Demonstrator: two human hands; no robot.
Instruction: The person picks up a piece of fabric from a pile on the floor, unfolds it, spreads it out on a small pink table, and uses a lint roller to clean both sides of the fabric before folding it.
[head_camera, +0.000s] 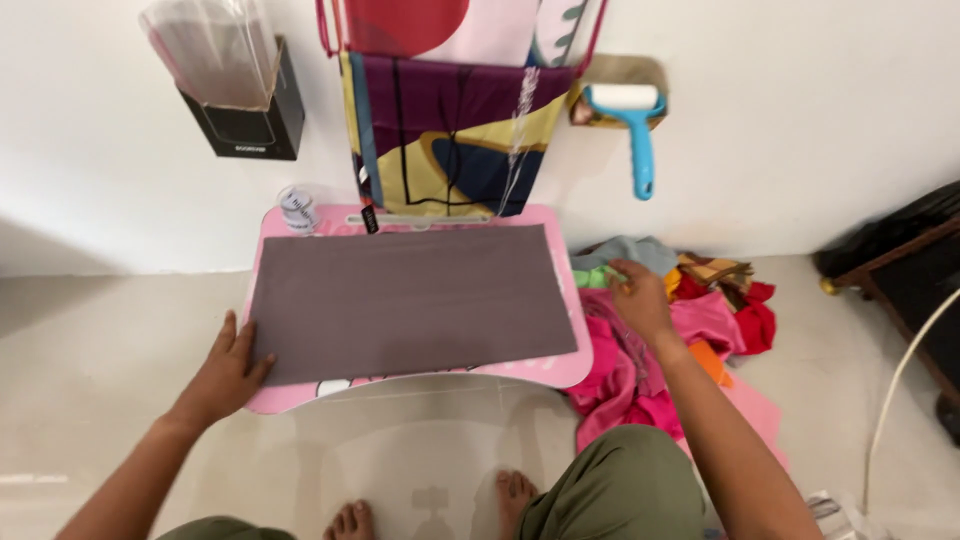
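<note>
Pink table (575, 365): left hand (228, 372) flat, open; right hand (640, 300) pinching green cloth (597, 278).

Single head-worn view, looking steeply down, close over pink table (575, 368)

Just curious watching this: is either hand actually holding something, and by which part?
Left hand only rests flat on the pink table edge. Right hand reaches into the cloth pile; its grip is unclear.

**A White Wall and a Pale Floor**

The wall (800, 120) is plain white. The floor (90, 340) is smooth, pale and shiny. A black holder (250, 115) with clear plastic hangs high up. A blue lint roller (632, 125) hangs there too. A dark wooden piece of furniture (905, 275) stands at the far side.
</note>
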